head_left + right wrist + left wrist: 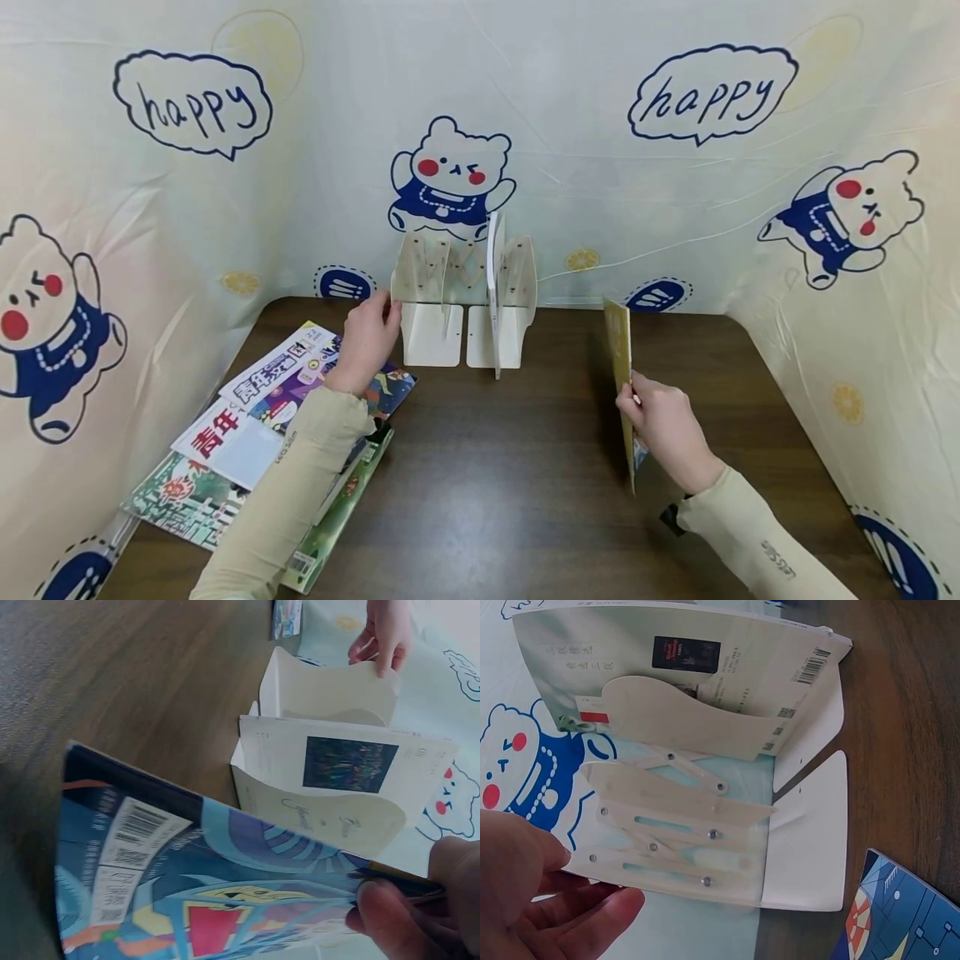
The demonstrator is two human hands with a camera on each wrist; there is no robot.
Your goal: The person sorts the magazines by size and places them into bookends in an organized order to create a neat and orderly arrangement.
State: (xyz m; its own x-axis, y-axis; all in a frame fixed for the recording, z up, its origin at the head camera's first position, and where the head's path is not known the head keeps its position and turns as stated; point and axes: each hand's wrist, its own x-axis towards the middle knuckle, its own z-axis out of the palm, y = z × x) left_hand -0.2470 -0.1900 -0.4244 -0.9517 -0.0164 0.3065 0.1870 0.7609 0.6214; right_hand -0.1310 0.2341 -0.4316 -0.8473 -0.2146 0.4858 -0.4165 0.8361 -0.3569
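A white expandable book rack (432, 335) stands at the back of the table, with slotted, riveted strips joining its panels. My left hand (367, 340) pinches the edge of its leftmost panel, the thumb on one face and the fingers on the other. One thin pale book (765, 656) stands upright in the rack's right part, its barcode showing in the left wrist view. To the right of the rack, my right hand (666, 427) holds a thin colourful book (255, 881) on edge by its near side. In the head view only this book's narrow edge shows clearly.
Several overlapping magazines and books (217, 437) lie on the table's left side, partly under my left forearm. Dark wooden tabletop (480, 492) spreads between the two arms. Cloth printed with bears and "happy" bubbles (577, 183) hangs around the back and sides.
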